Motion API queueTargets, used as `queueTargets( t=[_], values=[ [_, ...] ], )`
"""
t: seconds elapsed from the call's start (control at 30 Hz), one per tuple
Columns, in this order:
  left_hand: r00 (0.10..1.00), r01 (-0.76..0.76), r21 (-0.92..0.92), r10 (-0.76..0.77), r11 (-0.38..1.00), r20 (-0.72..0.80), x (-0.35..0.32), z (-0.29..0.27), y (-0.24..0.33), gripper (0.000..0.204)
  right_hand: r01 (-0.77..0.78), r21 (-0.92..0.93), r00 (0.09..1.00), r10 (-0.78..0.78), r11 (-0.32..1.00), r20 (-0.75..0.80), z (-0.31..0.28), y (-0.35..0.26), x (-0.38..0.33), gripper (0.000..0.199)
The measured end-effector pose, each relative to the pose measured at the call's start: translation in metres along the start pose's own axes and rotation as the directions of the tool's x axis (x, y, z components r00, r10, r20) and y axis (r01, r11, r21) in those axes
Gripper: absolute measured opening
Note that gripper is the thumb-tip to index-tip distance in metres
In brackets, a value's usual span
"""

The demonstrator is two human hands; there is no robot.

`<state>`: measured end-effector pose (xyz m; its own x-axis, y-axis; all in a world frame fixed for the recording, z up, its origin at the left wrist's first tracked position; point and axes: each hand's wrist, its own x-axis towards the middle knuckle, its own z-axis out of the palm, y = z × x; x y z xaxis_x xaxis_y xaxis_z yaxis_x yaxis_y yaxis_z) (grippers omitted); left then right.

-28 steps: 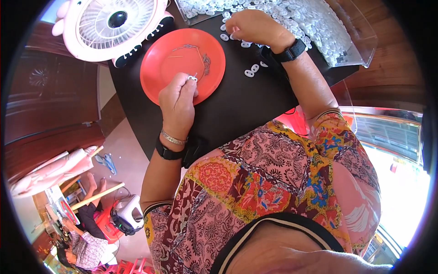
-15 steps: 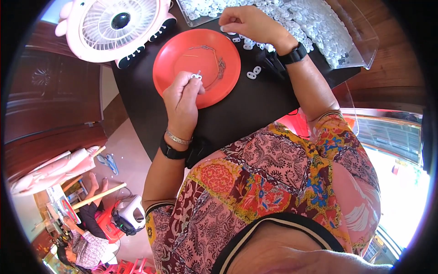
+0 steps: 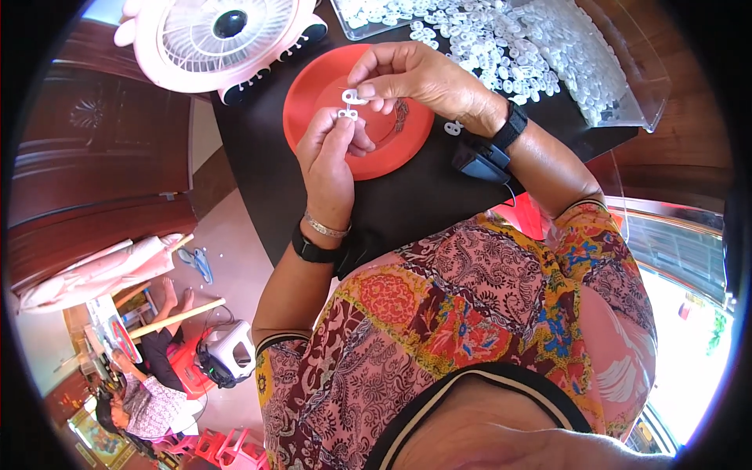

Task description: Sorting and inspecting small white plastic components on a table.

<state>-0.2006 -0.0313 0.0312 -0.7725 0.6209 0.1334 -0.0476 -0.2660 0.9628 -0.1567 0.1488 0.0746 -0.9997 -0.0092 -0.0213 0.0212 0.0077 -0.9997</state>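
Both hands are up over the red plate [image 3: 313, 117], meeting at its middle. The left hand [image 3: 329, 160] is closed in a pinch, thumb and forefinger nipping a small white plastic piece [image 3: 347, 114] at its lower end. The right hand [image 3: 415, 74], coming in from two o'clock, is closed too, its fingertips clamped on a second white piece [image 3: 354, 97] that sits just above the first, touching or nearly so; the pieces are too small here to tell whether they are joined. They look light and stiff, smooth enough to slip, so a fingertip pinch on the flat faces near one end seems the sound hold, and little force should be needed. The left-hand piece has its long axis running roughly twelve to six, upper end toward the other piece; the right-hand one lies more across, nine to three. Moving outward, one loose white piece [image 3: 452, 127] lies on the black table [image 3: 258, 180] at three o'clock of the plate. At one o'clock is a clear tray [image 3: 654, 94] heaped with more white pieces [image 3: 501, 39]. At eleven o'clock stands a pink fan [image 3: 219, 35].
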Motion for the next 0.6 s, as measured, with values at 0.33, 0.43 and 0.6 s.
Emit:
queueTargets(
  t=[0.33, 0.43, 0.6],
  values=[
    [0.999, 0.018, -0.079, -0.022, 0.997, -0.044, -0.0011, -0.0051, -0.001, 0.018, 0.06, 0.046, 0.998, -0.058, 0.997, -0.029, 0.0102, 0.0045, 0.0019, 0.016],
    [0.999, 0.031, -0.081, -0.034, 0.996, -0.042, -0.0009, -0.0035, 0.001, 0.017, 0.091, 0.037, 0.996, -0.09, 0.995, -0.022, 0.0091, 0.0061, 0.0021, 0.018],
    [0.998, 0.019, 0.0, -0.019, 1.0, -0.056, -0.0024, -0.0012, 0.0041, 0.02, 0.131, -0.009, 0.991, -0.132, 0.991, -0.031, 0.0116, 0.0049, 0.0007, 0.015]
  ],
)
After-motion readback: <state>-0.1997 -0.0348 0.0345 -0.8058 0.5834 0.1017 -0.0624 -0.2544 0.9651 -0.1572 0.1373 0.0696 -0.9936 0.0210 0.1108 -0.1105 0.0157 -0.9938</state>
